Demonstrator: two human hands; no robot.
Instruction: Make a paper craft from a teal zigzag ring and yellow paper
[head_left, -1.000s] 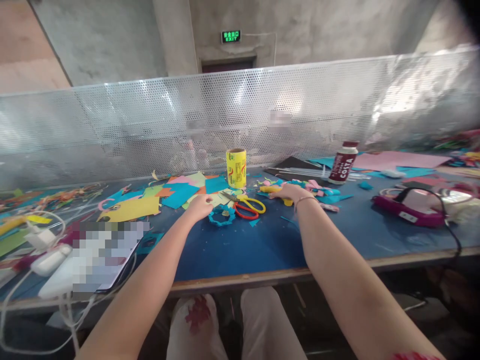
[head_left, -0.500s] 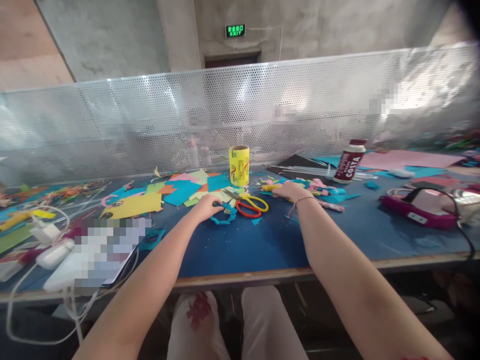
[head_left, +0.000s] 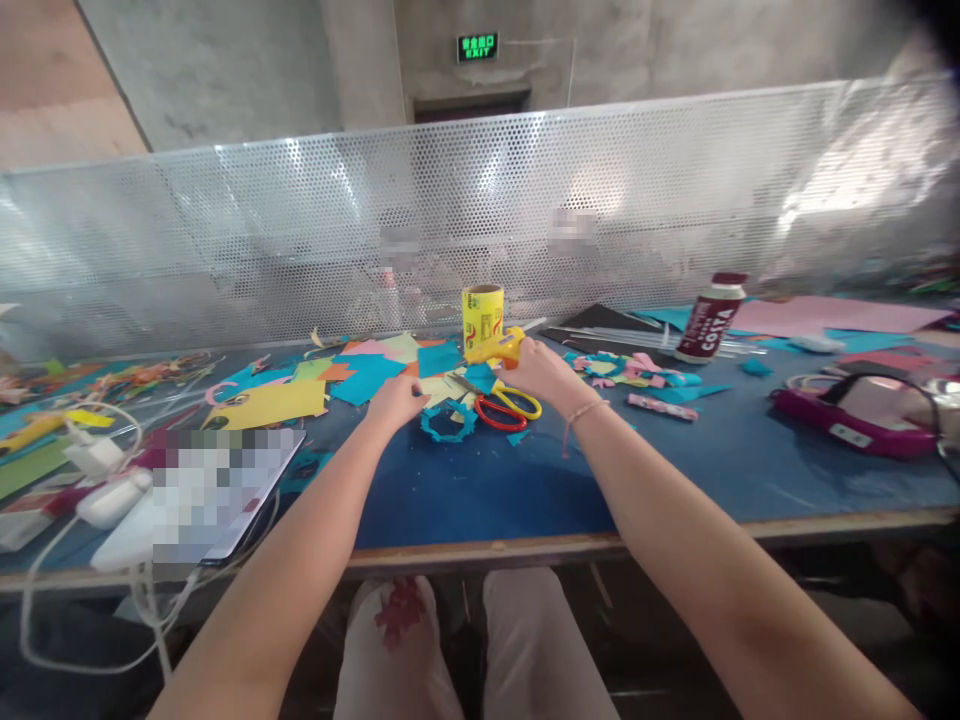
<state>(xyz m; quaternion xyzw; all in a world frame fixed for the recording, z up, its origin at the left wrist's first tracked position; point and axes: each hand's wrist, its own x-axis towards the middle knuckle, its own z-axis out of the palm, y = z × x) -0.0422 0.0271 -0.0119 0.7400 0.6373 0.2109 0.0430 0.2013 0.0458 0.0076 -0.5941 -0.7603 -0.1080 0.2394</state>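
Observation:
My right hand [head_left: 541, 375] is closed round a yellow glue gun [head_left: 496, 347], lifted a little above the blue table [head_left: 480, 480], in front of a yellow roll [head_left: 482, 315]. My left hand [head_left: 395, 399] lies on the table with its fingers curled on the left edge of a blue paper ring cut-out [head_left: 448, 420]; whether it grips it I cannot tell. Scissors with red and yellow handles [head_left: 504, 405] lie between the two hands, just right of the ring.
Coloured paper sheets [head_left: 274, 403] and scraps cover the table's left and back. A dark red bottle [head_left: 709, 318] stands at the right, beyond a magenta device [head_left: 855, 415] with a cable. White chargers and cables [head_left: 97, 480] lie at the left. A perforated metal screen [head_left: 480, 230] backs the table.
My right hand has picked up the yellow glue gun from the table at the right and carried it left, above the scissors. My left hand has stayed at the blue paper ring.

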